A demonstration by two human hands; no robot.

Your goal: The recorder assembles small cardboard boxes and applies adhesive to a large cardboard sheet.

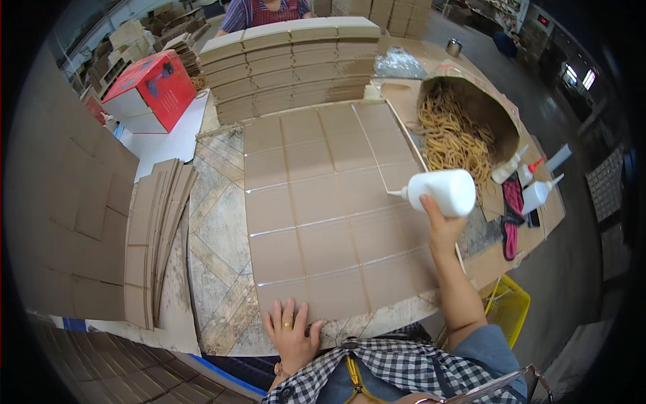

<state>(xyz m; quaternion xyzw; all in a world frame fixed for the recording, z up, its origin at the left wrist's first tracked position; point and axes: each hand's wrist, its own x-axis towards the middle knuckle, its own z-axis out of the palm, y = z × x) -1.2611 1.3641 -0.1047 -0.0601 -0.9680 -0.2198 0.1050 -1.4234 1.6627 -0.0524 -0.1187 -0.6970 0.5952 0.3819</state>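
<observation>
A large brown cardboard sheet (323,229) with crease lines lies flat on the worktable in front of me. Thin glossy glue lines run across it and along one lengthwise crease. My right hand (445,225) grips a white squeeze glue bottle (441,190), tipped sideways over the sheet's right part. Its narrow nozzle points left, at the lower end of the lengthwise glue line. Near the sheet's lower left corner my left hand (294,335) rests flat with fingers spread, a ring on one of them. Nothing is in that hand.
Stacked cardboard (289,74) stands behind the sheet, a person (266,10) beyond it. To the right are a sack of rubber bands (457,135), several smaller bottles (535,195) and a yellow basket (508,310). Folded cardboard (151,236) and a red box (155,91) occupy the left.
</observation>
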